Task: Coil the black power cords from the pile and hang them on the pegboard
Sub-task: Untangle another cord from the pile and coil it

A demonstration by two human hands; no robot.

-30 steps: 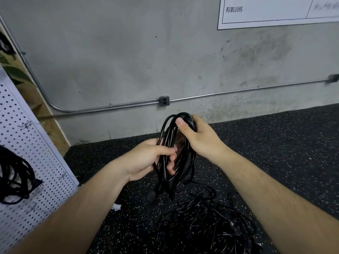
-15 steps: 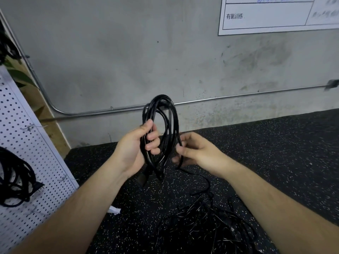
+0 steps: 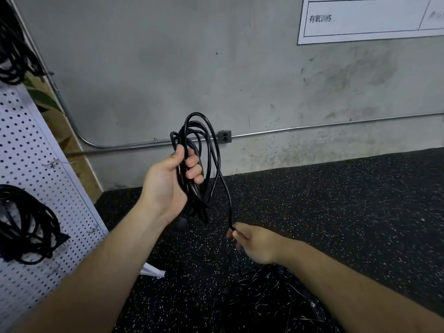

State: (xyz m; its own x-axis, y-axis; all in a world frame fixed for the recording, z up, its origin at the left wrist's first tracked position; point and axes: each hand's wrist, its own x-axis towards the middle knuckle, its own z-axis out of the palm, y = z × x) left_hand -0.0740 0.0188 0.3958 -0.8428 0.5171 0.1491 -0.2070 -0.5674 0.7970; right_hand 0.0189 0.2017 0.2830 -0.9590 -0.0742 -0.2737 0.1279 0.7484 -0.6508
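Observation:
My left hand (image 3: 173, 181) grips a coiled black power cord (image 3: 199, 140), held upright in front of the concrete wall, with its plug hanging below my palm. One loose strand runs down from the coil to my right hand (image 3: 254, 243), which pinches it lower and to the right. The pile of black cords (image 3: 269, 301) lies on the floor under my right forearm. The white pegboard (image 3: 36, 179) stands at the left, with a coiled cord (image 3: 26, 224) hanging on it and another (image 3: 12, 56) at the top left edge.
The floor is black speckled rubber (image 3: 336, 212). A metal conduit with an outlet box (image 3: 224, 136) runs along the grey wall. A white sign (image 3: 370, 18) hangs at the upper right. A bare peg hook (image 3: 51, 162) sticks out of the pegboard.
My right hand has slid down along the loose strand, away from the coil. My left hand has stayed up with the coil, and the view has tilted upward.

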